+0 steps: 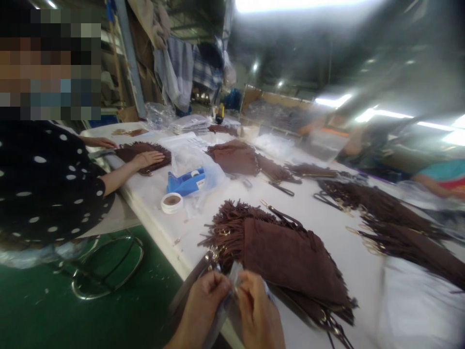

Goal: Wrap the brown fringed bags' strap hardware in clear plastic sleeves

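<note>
My left hand (203, 303) and my right hand (257, 305) are close together at the table's near edge. Both have their fingers pinched on a clear plastic bag (237, 272), part of which hangs down between them. Right beyond my hands lies a stack of brown fringed suede bags (286, 257), with fringe spread out to the left. Beside my left hand a dark strap (192, 276) with metal clasps runs over the table edge. A wrist strap (283, 213) with a gold hook lies along the stack's far side.
A blue tape dispenser (186, 182) and a white tape roll (172, 202) sit on the white table (152, 203). More brown bags (392, 208) lie at right. On the left, a co-worker's hand (148, 159) rests on another fringed bag. A metal stool (109, 266) stands below.
</note>
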Demonstrator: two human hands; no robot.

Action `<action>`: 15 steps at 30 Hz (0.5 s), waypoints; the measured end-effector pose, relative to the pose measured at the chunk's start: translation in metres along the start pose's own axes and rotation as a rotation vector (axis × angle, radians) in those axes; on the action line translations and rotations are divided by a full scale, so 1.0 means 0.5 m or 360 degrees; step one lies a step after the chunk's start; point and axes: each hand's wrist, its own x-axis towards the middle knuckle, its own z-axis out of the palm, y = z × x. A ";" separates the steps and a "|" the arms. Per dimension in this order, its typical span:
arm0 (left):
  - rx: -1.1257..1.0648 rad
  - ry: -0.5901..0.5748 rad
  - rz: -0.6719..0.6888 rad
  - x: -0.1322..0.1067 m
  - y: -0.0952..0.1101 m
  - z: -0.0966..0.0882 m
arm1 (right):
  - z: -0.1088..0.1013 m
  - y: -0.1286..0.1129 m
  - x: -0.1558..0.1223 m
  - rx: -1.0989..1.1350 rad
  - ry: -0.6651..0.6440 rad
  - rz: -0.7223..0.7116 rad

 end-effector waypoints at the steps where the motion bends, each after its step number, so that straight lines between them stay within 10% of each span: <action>1: -0.0003 -0.0010 0.0014 0.000 0.002 0.000 | 0.000 0.004 -0.004 0.0022 0.0039 -0.0029; 15: -0.0029 0.0049 0.0007 0.003 0.015 0.007 | -0.041 -0.016 0.018 0.0133 -0.0270 -0.0221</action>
